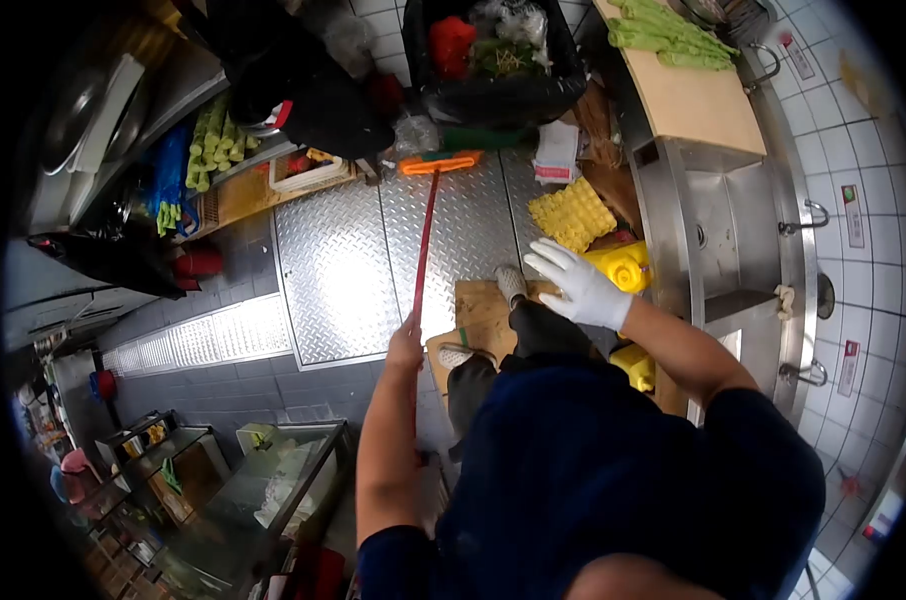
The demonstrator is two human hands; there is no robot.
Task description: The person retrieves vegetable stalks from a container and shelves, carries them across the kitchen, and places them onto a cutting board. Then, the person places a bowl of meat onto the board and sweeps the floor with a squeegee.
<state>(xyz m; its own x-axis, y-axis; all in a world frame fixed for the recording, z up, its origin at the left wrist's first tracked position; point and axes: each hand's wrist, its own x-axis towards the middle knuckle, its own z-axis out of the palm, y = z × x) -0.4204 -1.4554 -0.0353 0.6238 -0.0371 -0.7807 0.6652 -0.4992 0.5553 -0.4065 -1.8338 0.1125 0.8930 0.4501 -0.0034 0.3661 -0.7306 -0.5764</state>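
My left hand (405,350), bare, is closed around a long red pole (426,235) with a wide orange head (439,163). That head rests at the far edge of the metal floor plate (338,270); whether it is a broom or a squeegee I cannot tell. My right hand (580,287) wears a white glove and is open, its fingers apart and nothing visible in it. Close by it are a yellow plastic jug (625,268) and a bumpy yellow tray (573,215). My feet stand on brown cardboard (483,310).
A black-lined bin (503,100) with rubbish stands ahead, beside a person in dark clothes (303,100). Steel sinks (713,235) and a board with green stalks (668,40) line the right. A white packet (558,152) lies on the floor. Glass-topped counter (223,500) at lower left.
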